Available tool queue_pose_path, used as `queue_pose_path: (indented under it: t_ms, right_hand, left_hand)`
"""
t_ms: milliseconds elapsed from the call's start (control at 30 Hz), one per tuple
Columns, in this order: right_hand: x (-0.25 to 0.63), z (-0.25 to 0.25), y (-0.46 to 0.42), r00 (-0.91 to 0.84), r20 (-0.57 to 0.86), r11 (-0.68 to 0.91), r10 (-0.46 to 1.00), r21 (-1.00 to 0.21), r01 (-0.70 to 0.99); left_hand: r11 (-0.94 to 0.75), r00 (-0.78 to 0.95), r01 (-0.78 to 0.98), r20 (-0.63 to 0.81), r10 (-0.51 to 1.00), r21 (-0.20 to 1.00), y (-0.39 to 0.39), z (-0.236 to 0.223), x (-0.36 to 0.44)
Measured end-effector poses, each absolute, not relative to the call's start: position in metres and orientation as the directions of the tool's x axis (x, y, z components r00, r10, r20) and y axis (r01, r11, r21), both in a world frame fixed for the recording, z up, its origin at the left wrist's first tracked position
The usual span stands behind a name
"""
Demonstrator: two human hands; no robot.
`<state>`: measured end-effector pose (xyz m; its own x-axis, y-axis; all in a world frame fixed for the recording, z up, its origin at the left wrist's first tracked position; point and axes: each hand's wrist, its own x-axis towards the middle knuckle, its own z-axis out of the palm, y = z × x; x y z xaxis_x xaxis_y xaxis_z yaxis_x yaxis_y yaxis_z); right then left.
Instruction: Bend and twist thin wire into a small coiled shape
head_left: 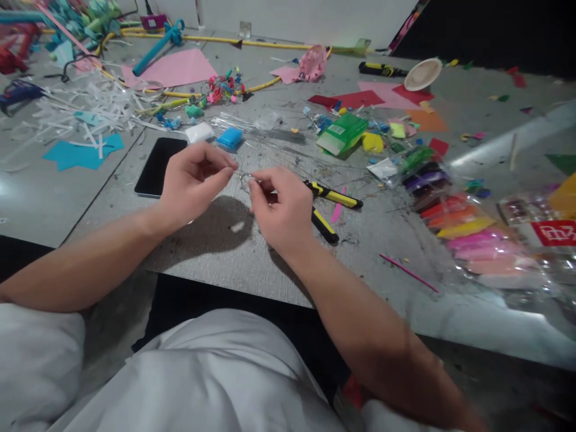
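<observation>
Above the table, my left hand (195,180) and my right hand (282,207) are raised close together, thumb and forefinger pinched on each. A thin wire (244,178), curled into a small loop, spans the short gap between the fingertips, and both hands grip it. Its ends are hidden in the fingers. Beneath my right hand lie pliers with black and yellow handles (337,195), their jaws out of sight behind the hand. A black phone (155,168) rests beside my left wrist. White (199,132) and blue clay packets (230,138) sit just beyond my hands.
Loose straight wires (265,141) lie behind my hands. On the right are bagged coloured clay packs (486,240), a green packet (342,133) and a pink stick (408,273). White paper strips (96,111) and a blue paper piece (85,150) cover the left. A yellow cable (270,44) runs along the back.
</observation>
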<state>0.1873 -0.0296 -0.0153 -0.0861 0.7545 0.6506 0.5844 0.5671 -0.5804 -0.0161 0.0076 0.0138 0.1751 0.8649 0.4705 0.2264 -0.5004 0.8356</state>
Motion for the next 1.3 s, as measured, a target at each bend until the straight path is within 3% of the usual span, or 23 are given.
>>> queue_pose_path:
  t_ms: [233, 400, 667, 767, 933, 1067, 1200, 1300]
  right_hand:
    - [0.204, -0.016, -0.016, -0.268, 0.683, 0.655, 0.679, -0.400, 0.641]
    - [0.212, -0.014, -0.013, -0.249, 0.675, 0.638, 0.694, -0.417, 0.647]
    - [0.220, -0.010, -0.011, -0.257, 0.590, 0.605, 0.766, -0.525, 0.598]
    - [0.221, -0.010, -0.010, -0.237, 0.563, 0.592, 0.792, -0.612, 0.524]
    - [0.226, -0.009, -0.006, -0.193, 0.499, 0.531, 0.845, -0.745, 0.404]
    - [0.229, -0.006, -0.003, -0.180, 0.479, 0.512, 0.859, -0.791, 0.335]
    - [0.230, -0.004, -0.002, -0.197, 0.482, 0.520, 0.854, -0.796, 0.310]
    - [0.231, -0.002, -0.003, -0.220, 0.550, 0.592, 0.806, -0.726, 0.351]
  left_hand:
    - [-0.497, 0.259, 0.322, 0.430, 0.865, 0.806, 0.013, 0.012, -0.018]
    - [-0.547, 0.459, 0.441, 0.345, 0.819, 0.711, 0.017, 0.021, -0.024]
    - [-0.684, 0.662, 0.411, 0.319, 0.678, 0.602, 0.023, 0.020, -0.029]
    - [-0.631, 0.642, 0.335, 0.321, 0.696, 0.700, 0.022, 0.018, -0.026]
    - [-0.280, 0.598, 0.150, 0.138, 0.789, 0.948, 0.018, 0.019, -0.021]
    - [-0.164, 0.533, 0.050, 0.113, 0.838, 0.985, 0.019, 0.018, -0.023]
    - [-0.212, 0.539, 0.029, 0.163, 0.827, 0.977, 0.022, 0.016, -0.027]
    - [-0.233, 0.575, 0.028, 0.175, 0.799, 0.972, 0.022, 0.017, -0.026]
